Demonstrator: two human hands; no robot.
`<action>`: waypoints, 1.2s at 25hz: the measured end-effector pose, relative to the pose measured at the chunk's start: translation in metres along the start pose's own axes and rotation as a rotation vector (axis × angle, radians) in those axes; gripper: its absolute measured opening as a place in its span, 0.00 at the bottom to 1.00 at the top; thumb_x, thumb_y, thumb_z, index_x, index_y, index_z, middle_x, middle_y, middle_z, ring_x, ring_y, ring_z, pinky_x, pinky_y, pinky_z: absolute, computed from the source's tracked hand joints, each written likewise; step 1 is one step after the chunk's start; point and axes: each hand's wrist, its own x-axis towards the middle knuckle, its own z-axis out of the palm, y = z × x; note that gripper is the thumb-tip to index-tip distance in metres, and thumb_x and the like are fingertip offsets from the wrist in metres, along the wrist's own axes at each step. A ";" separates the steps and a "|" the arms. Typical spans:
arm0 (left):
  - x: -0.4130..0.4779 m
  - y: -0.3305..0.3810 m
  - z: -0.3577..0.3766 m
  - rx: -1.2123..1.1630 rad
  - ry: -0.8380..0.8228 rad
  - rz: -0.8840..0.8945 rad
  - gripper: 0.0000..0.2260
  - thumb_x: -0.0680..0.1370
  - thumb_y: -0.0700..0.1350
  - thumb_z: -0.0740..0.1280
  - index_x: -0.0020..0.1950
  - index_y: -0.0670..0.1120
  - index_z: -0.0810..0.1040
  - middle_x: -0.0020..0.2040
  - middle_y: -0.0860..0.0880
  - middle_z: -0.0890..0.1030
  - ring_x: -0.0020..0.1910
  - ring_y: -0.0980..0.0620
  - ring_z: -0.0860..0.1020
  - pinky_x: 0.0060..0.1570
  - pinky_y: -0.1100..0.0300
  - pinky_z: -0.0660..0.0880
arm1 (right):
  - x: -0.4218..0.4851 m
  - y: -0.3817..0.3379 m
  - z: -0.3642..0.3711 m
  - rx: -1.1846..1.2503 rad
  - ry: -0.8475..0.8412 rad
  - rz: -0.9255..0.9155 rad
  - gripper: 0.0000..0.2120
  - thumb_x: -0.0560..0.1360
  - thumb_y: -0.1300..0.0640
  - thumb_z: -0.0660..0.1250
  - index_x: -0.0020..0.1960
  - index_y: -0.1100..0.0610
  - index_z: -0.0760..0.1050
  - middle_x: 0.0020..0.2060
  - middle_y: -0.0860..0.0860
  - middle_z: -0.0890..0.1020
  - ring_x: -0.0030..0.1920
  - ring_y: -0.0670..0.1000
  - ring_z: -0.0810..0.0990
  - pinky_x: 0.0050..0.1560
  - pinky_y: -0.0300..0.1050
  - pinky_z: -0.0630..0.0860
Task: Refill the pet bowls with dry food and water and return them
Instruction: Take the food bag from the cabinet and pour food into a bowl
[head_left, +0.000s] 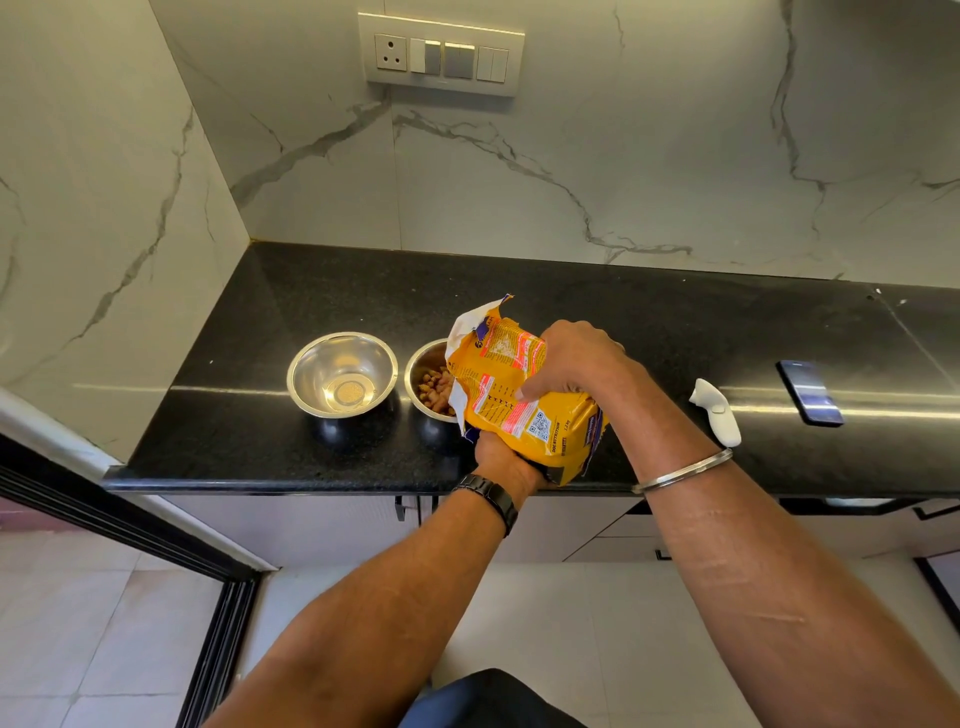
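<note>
Two steel bowls stand side by side on the black counter (260, 322). The left bowl (342, 375) holds no food. The right bowl (427, 379) has brown kibble in it and is partly hidden by a yellow pet food bag (514, 395). The bag is tilted with its torn mouth toward the right bowl. My left hand (501, 460) grips the bag's bottom from below. My right hand (571, 364) presses down on the bag's top side, fingers wrapped over it.
A white handheld device (718, 411) and a dark phone (809, 392) lie on the counter to the right. Marble walls enclose the counter at the back and left, with a switch panel (441, 54) above. The counter's front edge is near my wrists.
</note>
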 end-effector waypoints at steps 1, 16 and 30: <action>0.001 0.000 0.000 -0.005 -0.014 -0.001 0.25 0.83 0.67 0.62 0.68 0.52 0.86 0.65 0.41 0.87 0.69 0.34 0.82 0.74 0.32 0.73 | 0.000 0.001 0.000 -0.002 0.000 -0.002 0.42 0.69 0.37 0.84 0.75 0.54 0.73 0.64 0.55 0.82 0.63 0.58 0.83 0.61 0.59 0.79; 0.041 -0.002 -0.025 0.088 0.060 0.115 0.27 0.78 0.69 0.67 0.68 0.53 0.87 0.64 0.41 0.89 0.66 0.33 0.84 0.70 0.31 0.76 | 0.002 0.036 0.036 0.231 0.028 -0.018 0.31 0.67 0.37 0.84 0.64 0.48 0.80 0.56 0.50 0.87 0.55 0.53 0.87 0.60 0.59 0.84; 0.037 0.003 -0.038 0.196 0.068 0.330 0.24 0.84 0.67 0.63 0.67 0.53 0.86 0.57 0.43 0.91 0.60 0.37 0.87 0.66 0.32 0.80 | -0.011 0.079 0.093 0.663 0.136 -0.136 0.27 0.71 0.44 0.85 0.64 0.45 0.78 0.52 0.42 0.83 0.52 0.46 0.83 0.47 0.41 0.78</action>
